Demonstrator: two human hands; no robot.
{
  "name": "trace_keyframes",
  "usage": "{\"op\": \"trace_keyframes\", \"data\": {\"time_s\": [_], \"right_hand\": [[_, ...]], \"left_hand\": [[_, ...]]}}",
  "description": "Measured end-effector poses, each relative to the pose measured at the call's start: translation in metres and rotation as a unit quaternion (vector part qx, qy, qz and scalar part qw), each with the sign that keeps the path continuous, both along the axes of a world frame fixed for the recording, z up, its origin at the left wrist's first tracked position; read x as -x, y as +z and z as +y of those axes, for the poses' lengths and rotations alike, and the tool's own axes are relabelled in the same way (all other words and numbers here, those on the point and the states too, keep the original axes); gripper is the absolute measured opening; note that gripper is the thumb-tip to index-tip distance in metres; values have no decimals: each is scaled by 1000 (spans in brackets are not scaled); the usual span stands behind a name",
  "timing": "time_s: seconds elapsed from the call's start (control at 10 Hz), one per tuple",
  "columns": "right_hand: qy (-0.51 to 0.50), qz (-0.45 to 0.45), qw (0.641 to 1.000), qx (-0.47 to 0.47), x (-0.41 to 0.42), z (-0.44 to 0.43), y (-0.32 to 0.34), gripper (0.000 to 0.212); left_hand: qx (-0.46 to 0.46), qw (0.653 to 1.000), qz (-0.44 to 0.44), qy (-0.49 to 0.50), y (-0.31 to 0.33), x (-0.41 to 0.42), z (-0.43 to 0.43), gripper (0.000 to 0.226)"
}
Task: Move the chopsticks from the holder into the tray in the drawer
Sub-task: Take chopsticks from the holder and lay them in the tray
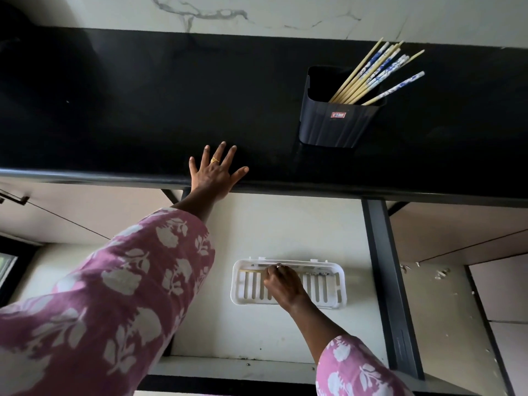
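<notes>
Black stone tabletop fills the upper view and carries a dark ribbed holder at the right. A bundle of chopsticks, some plain and some blue-patterned, leans out of it toward the right. Below the tabletop edge an open drawer holds a white slotted tray. The right hand reaches down into this tray, knuckles up, its grip closed on a pale chopstick lying along the tray's far side. The step in hand appears to be setting this piece down. The next move likely calls for releasing it, then reaching up and right to the holder for more. The left hand lies flat on the tabletop's front edge, fingers spread, its grip open and holding nothing, arm stretched forward in a pink floral sleeve.
</notes>
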State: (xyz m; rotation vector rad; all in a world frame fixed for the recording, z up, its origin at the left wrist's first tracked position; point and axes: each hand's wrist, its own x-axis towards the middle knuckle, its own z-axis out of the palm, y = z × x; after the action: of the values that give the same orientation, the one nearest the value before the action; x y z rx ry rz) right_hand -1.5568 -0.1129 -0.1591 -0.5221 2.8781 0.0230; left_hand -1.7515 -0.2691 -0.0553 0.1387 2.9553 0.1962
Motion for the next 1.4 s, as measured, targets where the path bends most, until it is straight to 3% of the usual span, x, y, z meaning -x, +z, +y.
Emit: {"op": "trace_keyframes", "data": {"time_s": [0.2, 0.3, 0.4, 0.5, 0.6, 0.7, 0.8, 0.9, 1.1, 1.2, 1.3, 1.4], "right_hand": [[81, 83, 993, -4, 9, 26, 30, 32], [154, 185, 971, 3, 31, 46, 52, 17], [139, 264, 954, 38, 64, 69, 87, 21], [43, 345, 931, 107, 100, 91, 126, 25], [-148, 375, 899, 169, 131, 111, 163, 27], [-255, 386, 870, 170, 157, 125, 185, 14], [-375, 334, 835, 225, 175, 132, 206, 21], [-482, 295, 761, 318, 196, 145, 216, 31], [-553, 263, 603, 511, 230, 161, 226, 40], [-572, 244, 551, 556, 247, 169, 233, 28], [-589, 206, 548, 557, 259, 175, 236, 40], [-585, 205, 566, 543, 268, 175, 234, 36]], "left_hand": [[-6, 1000, -10, 4, 5, 1, 0, 69], [-4, 1000, -8, 1, 5, -1, -1, 72], [-7, 1000, -12, 0, 9, 0, 0, 73], [-8, 1000, -15, 1, 11, 3, 1, 72], [-9, 999, -33, 0, 8, 6, -1, 73], [-16, 999, -46, 1, 8, 8, -4, 74], [-13, 999, -50, 1, 8, 9, -4, 74], [-8, 999, -49, 2, 7, 9, -3, 74], [-6, 999, -54, 2, 8, 11, -4, 74], [-10, 999, -53, 2, 9, 12, -5, 74], [-12, 998, -57, 2, 7, 12, -6, 75], [-10, 998, -57, 3, 6, 9, -6, 75]]}}
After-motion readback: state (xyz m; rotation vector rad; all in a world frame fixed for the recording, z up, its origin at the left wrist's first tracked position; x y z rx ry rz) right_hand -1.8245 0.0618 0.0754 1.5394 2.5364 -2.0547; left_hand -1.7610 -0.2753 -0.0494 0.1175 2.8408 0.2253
